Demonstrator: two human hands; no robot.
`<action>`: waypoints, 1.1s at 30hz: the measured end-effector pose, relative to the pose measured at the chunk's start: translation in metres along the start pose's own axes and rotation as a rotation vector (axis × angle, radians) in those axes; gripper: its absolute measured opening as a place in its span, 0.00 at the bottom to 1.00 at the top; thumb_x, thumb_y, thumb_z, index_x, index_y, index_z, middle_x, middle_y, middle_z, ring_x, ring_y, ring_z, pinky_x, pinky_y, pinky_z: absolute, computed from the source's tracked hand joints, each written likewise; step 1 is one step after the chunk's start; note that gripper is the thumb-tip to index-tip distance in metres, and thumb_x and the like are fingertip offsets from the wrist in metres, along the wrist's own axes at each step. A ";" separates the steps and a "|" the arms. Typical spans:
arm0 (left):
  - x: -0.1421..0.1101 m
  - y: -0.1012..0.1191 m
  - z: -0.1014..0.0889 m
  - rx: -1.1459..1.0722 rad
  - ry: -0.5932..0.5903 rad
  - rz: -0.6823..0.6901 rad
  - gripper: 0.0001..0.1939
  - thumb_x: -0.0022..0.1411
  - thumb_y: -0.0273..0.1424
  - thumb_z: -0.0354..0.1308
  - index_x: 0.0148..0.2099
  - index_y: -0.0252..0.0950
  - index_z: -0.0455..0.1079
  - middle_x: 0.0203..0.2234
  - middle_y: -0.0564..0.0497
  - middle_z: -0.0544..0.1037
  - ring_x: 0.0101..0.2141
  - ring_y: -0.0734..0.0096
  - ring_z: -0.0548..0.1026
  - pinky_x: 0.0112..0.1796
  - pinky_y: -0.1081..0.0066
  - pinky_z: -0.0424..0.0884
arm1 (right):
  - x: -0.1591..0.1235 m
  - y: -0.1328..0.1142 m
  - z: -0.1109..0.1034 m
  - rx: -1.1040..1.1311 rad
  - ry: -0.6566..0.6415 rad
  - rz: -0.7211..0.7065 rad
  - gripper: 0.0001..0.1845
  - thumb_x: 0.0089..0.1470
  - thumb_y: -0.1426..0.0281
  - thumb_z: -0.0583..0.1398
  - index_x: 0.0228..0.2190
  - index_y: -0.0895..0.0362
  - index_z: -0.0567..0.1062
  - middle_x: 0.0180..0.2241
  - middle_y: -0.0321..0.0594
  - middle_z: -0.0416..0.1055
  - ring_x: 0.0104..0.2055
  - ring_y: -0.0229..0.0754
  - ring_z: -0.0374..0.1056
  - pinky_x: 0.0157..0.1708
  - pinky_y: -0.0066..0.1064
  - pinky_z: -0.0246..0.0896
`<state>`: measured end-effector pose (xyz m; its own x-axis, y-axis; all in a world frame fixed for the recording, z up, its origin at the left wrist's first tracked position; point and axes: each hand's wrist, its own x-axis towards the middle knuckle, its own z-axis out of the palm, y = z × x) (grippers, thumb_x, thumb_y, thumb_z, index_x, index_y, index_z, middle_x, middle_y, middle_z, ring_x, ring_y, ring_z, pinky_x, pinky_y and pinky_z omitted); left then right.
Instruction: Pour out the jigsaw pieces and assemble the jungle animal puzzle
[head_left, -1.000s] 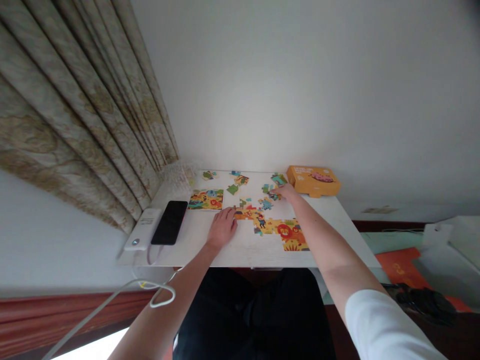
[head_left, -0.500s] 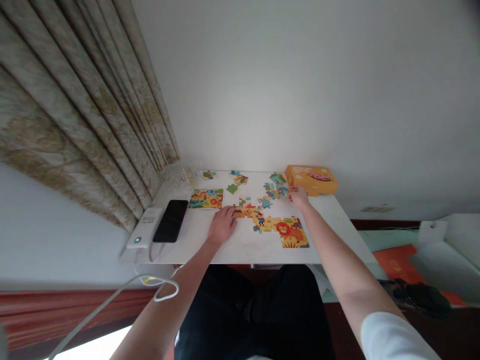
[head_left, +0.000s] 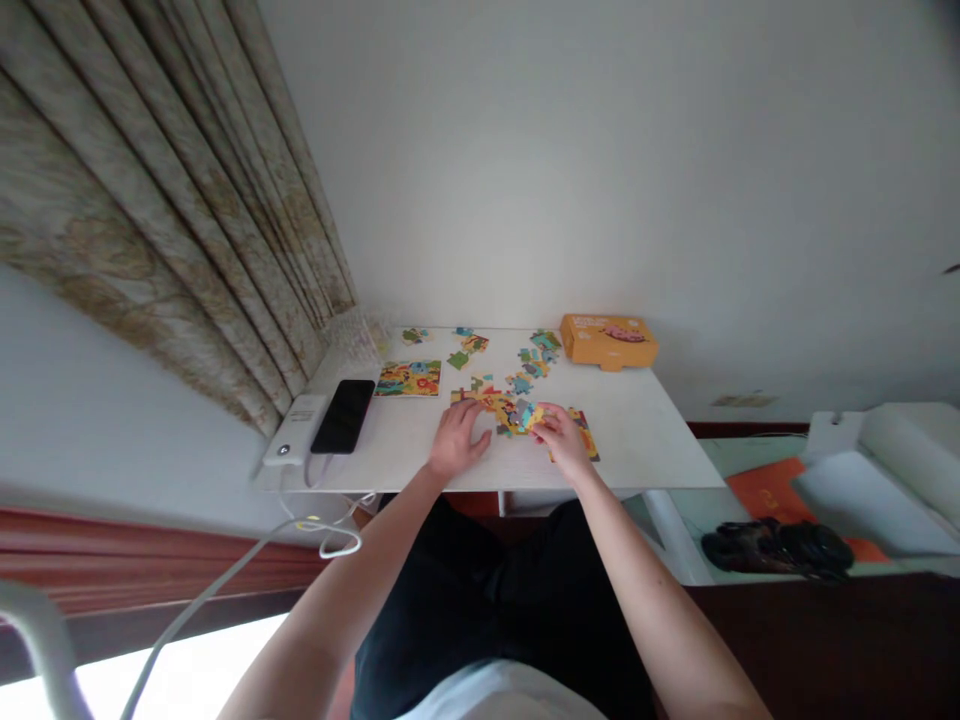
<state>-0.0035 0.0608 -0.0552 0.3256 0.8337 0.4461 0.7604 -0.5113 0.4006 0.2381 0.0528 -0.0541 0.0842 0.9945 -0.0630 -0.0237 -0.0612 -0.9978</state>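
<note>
A partly joined jigsaw section [head_left: 499, 408] in yellow and orange lies on the white table [head_left: 630, 445], with a lion part [head_left: 583, 432] at its right end. My right hand [head_left: 562, 440] is over this section, its fingertips pinching a blue jigsaw piece [head_left: 525, 415]. My left hand [head_left: 456, 440] rests flat with its fingers spread, touching the section's left side. Loose pieces [head_left: 534, 358] lie scattered beyond both hands. A joined colourful block [head_left: 409, 379] sits further left. The hands hide part of the section.
An orange puzzle box [head_left: 609, 342] stands at the table's far right. A black phone [head_left: 343, 416] lies on a white power bank [head_left: 294, 428] at the left, by a white cable [head_left: 326, 545]. A curtain [head_left: 172, 230] hangs left. Dark shoes [head_left: 776, 548] sit on the floor right.
My right hand has moved from the loose pieces near the box down and left, over the joined section, carrying a blue piece. The view has tilted, so the table sits higher.
</note>
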 end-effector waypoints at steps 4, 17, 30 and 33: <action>-0.007 0.034 0.011 -0.085 -0.101 0.085 0.27 0.66 0.36 0.61 0.65 0.38 0.65 0.60 0.38 0.72 0.61 0.51 0.69 0.61 0.51 0.66 | -0.010 -0.001 0.006 -0.009 -0.053 0.007 0.27 0.44 0.57 0.68 0.46 0.50 0.72 0.32 0.36 0.76 0.31 0.43 0.73 0.31 0.33 0.67; -0.007 0.059 0.004 -0.042 -0.182 0.164 0.33 0.67 0.29 0.59 0.71 0.42 0.58 0.61 0.40 0.73 0.60 0.53 0.72 0.58 0.52 0.68 | -0.021 0.003 0.010 -0.105 -0.251 -0.044 0.25 0.47 0.68 0.64 0.49 0.51 0.73 0.31 0.33 0.77 0.33 0.43 0.74 0.36 0.34 0.70; -0.003 0.028 -0.015 0.358 -0.014 -0.393 0.25 0.66 0.42 0.62 0.61 0.36 0.70 0.43 0.36 0.80 0.47 0.42 0.77 0.51 0.47 0.67 | 0.033 0.009 -0.021 -1.111 0.026 -0.381 0.16 0.65 0.64 0.58 0.51 0.55 0.77 0.59 0.52 0.72 0.63 0.56 0.64 0.63 0.53 0.53; 0.000 0.025 -0.016 0.385 -0.023 -0.443 0.26 0.66 0.43 0.62 0.61 0.36 0.70 0.42 0.37 0.80 0.46 0.42 0.77 0.48 0.48 0.69 | 0.033 0.021 -0.022 -1.166 0.027 -0.381 0.18 0.66 0.62 0.57 0.54 0.53 0.76 0.62 0.51 0.69 0.66 0.57 0.61 0.65 0.55 0.47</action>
<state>0.0066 0.0453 -0.0327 -0.0613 0.9571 0.2831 0.9747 -0.0037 0.2234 0.2623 0.0820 -0.0773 -0.0884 0.9643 0.2496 0.9112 0.1795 -0.3708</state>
